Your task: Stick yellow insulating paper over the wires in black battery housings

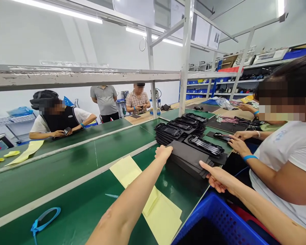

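A stack of flat black sheets [187,154] lies near the bench's right edge, in front of black trays with dark parts. My left hand [163,152] is closed on the stack's left corner. My right hand [216,175] grips the stack's near right corner, thumb on top and fingers below the edge. Behind and right of the stack, a black part [206,144] with several long strips rests on a dark sheet. More such parts [168,130] sit on piled sheets farther back. Yellow paper [163,214] lies under and beside my left forearm.
A blue basket [219,217] stands below the bench edge. A blue looped strap [46,217] lies on the green bench [86,200]. At the right, a person [277,146] handles a dark part. Other people are across the bench. A white frame post [185,61] rises behind the trays.
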Demonstrator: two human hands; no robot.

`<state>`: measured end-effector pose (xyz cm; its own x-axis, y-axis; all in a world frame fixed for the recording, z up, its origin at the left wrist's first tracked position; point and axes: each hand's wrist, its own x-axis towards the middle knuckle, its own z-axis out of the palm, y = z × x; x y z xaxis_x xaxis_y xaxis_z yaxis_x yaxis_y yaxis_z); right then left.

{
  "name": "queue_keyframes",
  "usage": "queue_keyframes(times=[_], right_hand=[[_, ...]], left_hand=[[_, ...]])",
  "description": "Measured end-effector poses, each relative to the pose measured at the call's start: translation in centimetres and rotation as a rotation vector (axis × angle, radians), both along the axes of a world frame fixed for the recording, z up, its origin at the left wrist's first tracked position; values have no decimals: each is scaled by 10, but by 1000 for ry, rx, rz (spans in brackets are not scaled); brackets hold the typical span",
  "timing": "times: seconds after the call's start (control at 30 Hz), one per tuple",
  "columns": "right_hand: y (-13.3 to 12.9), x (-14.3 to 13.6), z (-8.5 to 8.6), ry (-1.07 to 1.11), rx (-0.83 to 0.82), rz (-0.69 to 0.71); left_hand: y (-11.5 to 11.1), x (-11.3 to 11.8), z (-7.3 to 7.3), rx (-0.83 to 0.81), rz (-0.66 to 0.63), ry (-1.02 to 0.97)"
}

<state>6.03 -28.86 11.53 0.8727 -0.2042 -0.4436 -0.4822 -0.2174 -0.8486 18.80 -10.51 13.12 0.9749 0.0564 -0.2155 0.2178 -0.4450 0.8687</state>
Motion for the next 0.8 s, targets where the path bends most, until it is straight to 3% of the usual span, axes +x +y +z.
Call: queue_keyframes(times=[0.1,0.27,0.4,0.5,0.6,0.67,0.8], right_hand=[[-7,0,-8,9,-37,15],[-20,-13,-14,-87,-47,-42],[-13,-32,-3,-502,-457,-242],[19,-47,-1,-767,-625,-177],[66,-58,-17,-840,-598,152],[94,-62,-35,-860,-682,361],[128,-60,-71,-847,-726,504]], left_hand=[[-3,-3,-3,-3,8,-48],[-4,-12,7,-77,69,-78],[6,-41,12,-163,137,-125],[24,-81,10,-236,106,-108],[65,-128,2,-270,60,-99],[108,-159,-9,-258,66,-101],[212,-223,-42,-27,164,-123]])
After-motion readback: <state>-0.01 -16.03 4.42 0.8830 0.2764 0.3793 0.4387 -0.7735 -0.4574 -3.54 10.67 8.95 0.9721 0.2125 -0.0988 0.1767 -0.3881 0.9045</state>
